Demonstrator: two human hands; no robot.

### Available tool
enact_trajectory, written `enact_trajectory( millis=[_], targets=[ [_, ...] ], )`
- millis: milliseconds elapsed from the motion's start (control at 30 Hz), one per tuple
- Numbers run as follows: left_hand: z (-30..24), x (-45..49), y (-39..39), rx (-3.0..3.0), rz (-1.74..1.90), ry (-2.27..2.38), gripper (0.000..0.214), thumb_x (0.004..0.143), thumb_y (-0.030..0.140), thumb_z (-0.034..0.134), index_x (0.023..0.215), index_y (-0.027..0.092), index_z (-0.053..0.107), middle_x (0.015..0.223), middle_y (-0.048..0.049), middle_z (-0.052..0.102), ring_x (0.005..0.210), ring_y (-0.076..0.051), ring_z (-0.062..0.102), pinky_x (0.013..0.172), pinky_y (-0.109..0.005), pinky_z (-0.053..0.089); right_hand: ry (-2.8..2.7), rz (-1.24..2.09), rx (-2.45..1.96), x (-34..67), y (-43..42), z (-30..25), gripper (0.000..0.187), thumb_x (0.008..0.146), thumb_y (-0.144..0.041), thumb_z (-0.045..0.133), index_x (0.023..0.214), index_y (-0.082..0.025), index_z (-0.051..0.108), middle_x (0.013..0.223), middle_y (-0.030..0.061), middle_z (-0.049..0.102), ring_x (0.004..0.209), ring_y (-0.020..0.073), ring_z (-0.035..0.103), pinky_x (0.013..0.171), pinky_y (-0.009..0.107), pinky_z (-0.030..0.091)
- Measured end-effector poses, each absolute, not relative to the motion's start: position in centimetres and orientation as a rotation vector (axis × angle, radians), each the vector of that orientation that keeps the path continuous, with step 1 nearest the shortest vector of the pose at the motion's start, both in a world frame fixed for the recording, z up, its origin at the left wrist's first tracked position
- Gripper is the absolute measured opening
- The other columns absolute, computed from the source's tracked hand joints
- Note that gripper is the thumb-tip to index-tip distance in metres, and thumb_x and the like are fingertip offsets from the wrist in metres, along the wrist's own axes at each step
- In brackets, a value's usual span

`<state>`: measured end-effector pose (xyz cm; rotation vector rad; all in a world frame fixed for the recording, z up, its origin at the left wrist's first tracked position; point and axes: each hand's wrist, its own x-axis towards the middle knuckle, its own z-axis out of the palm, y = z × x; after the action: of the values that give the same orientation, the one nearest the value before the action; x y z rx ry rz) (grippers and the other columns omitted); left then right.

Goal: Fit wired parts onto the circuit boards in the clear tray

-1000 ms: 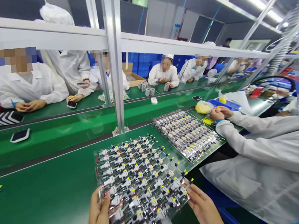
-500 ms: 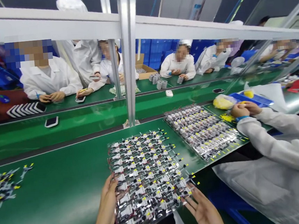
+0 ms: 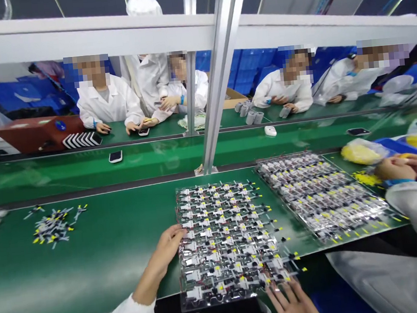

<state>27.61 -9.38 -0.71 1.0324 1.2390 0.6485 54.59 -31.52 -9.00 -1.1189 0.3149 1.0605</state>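
A clear plastic tray (image 3: 186, 299) in front of me carries rows of small white parts with red wires, black pieces and yellow tips. It lies partly on the green bench, with its near end over the front edge. My left hand (image 3: 167, 250) is closed on the tray's left edge, thumb and fingers together. At the near right corner is my right hand (image 3: 292, 302), palm up, its fingers stretched and spread against the tray; whether the fingertips are under or over the plastic I cannot tell. Some grey, yellow-tipped parts stick out past the tray's right edge.
A second filled tray (image 3: 321, 195) lies to the right, beside a co-worker's hands (image 3: 399, 169) and a bag of yellow pieces (image 3: 363, 151). On the left is a pile of loose grey-and-yellow parts (image 3: 54, 227). A metal post (image 3: 216, 82) rises behind the bench; people in white coats sit opposite.
The tray has turned slightly and its far part rests squarer on the bench. My left hand has shifted forward along its edge. My right hand has slid down at the corner. The view swung left.
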Motion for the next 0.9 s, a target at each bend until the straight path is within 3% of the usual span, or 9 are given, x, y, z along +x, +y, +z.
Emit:
enact_trajectory(
  millis=[133,267,467,533,700,767,900],
  targets=[
    [-1.2,25.3,-6.8,1.418,0.486,1.312,0.046,0.076,0.058,0.066,0.095,0.017,0.075,0.087,-0.0079,0.075,0.077,-0.024,0.069,0.072,-0.033,0.054,0.368,1.029,-1.077,54.1,-31.5,-9.3,0.036,0.063,-0.049,0.088,0.083,-0.026,0.069,0.095,-0.0002,0.072,0.101,0.0288,0.071,0.108,0.066,0.047],
    [0.2,22.4,-2.3,1.792,0.315,1.484,0.035,0.09,0.041,0.052,0.104,0.02,0.076,0.09,-0.0071,0.077,0.069,-0.023,0.07,0.071,-0.033,0.055,0.332,0.982,-1.104,53.5,-31.5,-9.9,0.033,0.07,-0.05,0.083,0.089,-0.026,0.07,0.098,0.0005,0.072,0.103,0.027,0.07,0.11,0.062,0.047],
    [3.7,25.8,6.9,2.308,0.202,1.331,0.04,0.096,0.023,0.043,0.124,0.021,0.071,0.128,-0.0069,0.072,0.12,-0.023,0.066,0.106,-0.032,0.047,0.247,1.029,-1.086,51.6,-32.0,-10.8,0.036,0.074,-0.056,0.079,0.091,-0.025,0.071,0.103,0.0042,0.073,0.111,0.0313,0.068,0.109,0.067,0.046],
    [3.8,28.3,8.8,2.344,0.125,1.277,0.035,0.095,0.025,0.047,0.117,0.021,0.074,0.128,-0.0067,0.072,0.12,-0.024,0.065,0.105,-0.031,0.047,0.218,1.095,-1.044,50.6,-32.2,-10.6,0.038,0.076,-0.058,0.078,0.095,-0.026,0.072,0.106,0.0046,0.073,0.113,0.0333,0.067,0.107,0.07,0.045],
    [2.2,31.7,10.7,2.351,-0.103,1.174,0.025,0.089,0.034,0.059,0.095,0.021,0.079,0.103,-0.0079,0.079,0.1,-0.026,0.072,0.093,-0.029,0.05,0.208,1.069,-1.031,47.8,-31.8,-9.0,0.049,0.08,-0.061,0.077,0.12,-0.034,0.067,0.11,0.0023,0.071,0.11,0.0329,0.07,0.103,0.069,0.049],
    [1.5,32.1,11.0,2.355,-0.168,1.146,0.031,0.09,0.041,0.058,0.1,0.021,0.079,0.108,-0.0097,0.078,0.103,-0.027,0.071,0.094,-0.031,0.049,0.218,1.029,-1.065,47.0,-31.4,-8.4,0.061,0.081,-0.061,0.077,0.133,-0.038,0.058,0.112,0.0017,0.07,0.106,0.0318,0.071,0.099,0.065,0.053],
    [0.5,32.4,11.8,2.341,-0.234,1.114,0.05,0.096,0.055,0.046,0.125,0.024,0.071,0.14,-0.0096,0.065,0.126,-0.03,0.061,0.104,-0.035,0.044,0.167,0.929,-1.178,46.4,-31.0,-7.9,0.079,0.082,-0.061,0.076,0.15,-0.044,0.039,0.118,0.0017,0.065,0.102,0.0292,0.073,0.09,0.057,0.06]
  ],
)
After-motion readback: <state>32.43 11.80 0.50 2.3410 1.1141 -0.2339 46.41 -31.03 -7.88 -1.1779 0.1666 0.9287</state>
